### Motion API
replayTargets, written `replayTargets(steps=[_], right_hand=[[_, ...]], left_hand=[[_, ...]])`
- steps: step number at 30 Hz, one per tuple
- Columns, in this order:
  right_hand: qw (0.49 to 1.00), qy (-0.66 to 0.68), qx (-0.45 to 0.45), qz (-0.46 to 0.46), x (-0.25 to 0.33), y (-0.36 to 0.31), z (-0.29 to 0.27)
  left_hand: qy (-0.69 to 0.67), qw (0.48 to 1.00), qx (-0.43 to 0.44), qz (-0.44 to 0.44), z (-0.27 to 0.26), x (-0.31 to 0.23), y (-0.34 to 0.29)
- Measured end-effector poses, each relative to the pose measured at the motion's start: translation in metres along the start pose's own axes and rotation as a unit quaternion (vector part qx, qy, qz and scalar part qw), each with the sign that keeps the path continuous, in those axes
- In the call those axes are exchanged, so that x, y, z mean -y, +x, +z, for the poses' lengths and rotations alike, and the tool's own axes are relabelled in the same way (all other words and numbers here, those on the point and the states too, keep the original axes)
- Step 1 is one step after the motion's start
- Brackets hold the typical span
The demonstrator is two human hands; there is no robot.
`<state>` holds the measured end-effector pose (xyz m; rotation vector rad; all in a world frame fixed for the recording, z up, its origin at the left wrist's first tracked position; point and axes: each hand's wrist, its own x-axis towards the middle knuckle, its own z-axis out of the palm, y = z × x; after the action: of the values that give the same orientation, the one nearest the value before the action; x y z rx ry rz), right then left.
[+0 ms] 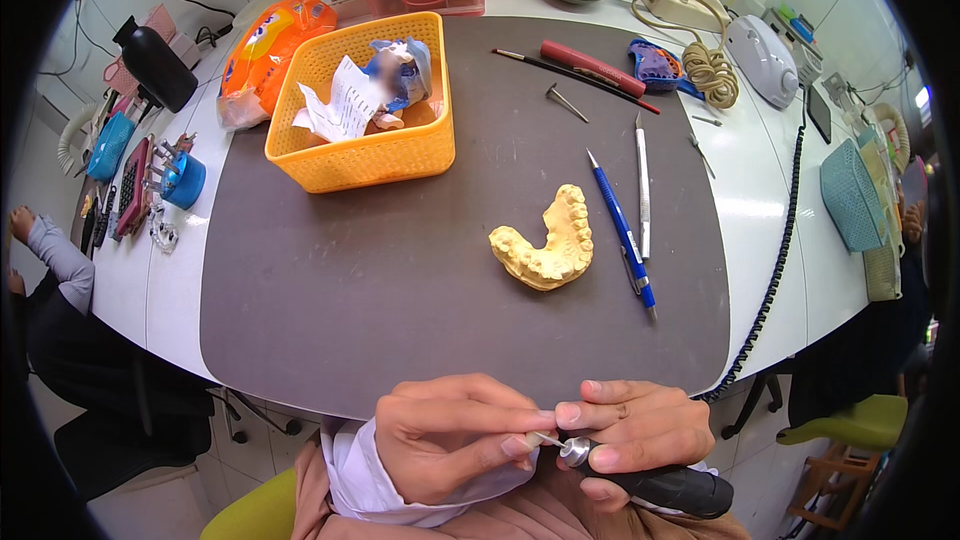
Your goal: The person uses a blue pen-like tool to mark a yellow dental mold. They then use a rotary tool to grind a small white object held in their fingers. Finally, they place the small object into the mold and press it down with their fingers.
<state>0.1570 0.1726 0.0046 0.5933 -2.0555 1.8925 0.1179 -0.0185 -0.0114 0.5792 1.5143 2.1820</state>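
Observation:
Near the mat's front edge, my left hand [440, 440] pinches a small whitish piece [539, 438] between thumb and fingertips; its exact shape is mostly covered. My right hand [645, 430] wraps around a black rotary handpiece [685, 489] with a silver nose. Its thin bit points left, at the whitish piece, and I cannot tell whether they touch. The fingertips of both hands come close together. Beyond them lies a cream plaster dental cast [548, 258] with a row of teeth. To its right are a blue mechanical pencil [622, 235] and a slim silver hand tool [643, 190].
A yellow basket [360, 175] holding crumpled paper stands on the grey mat [330, 280]. At the back right lie a red-handled tool [590, 67], a brush [560, 75] and a blue dental tray [655, 65]. A black coiled cord [780, 270] runs down the right side.

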Motion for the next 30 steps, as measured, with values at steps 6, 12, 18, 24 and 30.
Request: replayTargets(steps=[6,12,18,24,30], right_hand=[[1.0,-0.003,0.007,-0.016,-0.0012,0.0002,-0.0001],[1.0,0.007,0.014,-0.008,-0.0002,0.0013,-0.0015],[1.0,0.013,0.003,-0.004,-0.0013,0.0001,0.0004],[1.0,-0.005,-0.014,0.001,-0.0011,-0.007,0.0014],[0.999,-0.019,-0.027,0.02,0.0057,-0.0041,0.003]], left_hand=[[-0.005,1.0,-0.004,0.002,0.0006,0.001,-0.0006],[-0.004,1.0,-0.004,-0.001,0.0006,0.0,-0.0008],[-0.001,1.0,-0.01,-0.002,0.0013,0.0002,-0.0014],[0.001,1.0,-0.009,0.002,0.0019,0.0001,-0.0007],[0.004,1.0,-0.008,-0.001,0.0016,-0.0003,-0.0004]])
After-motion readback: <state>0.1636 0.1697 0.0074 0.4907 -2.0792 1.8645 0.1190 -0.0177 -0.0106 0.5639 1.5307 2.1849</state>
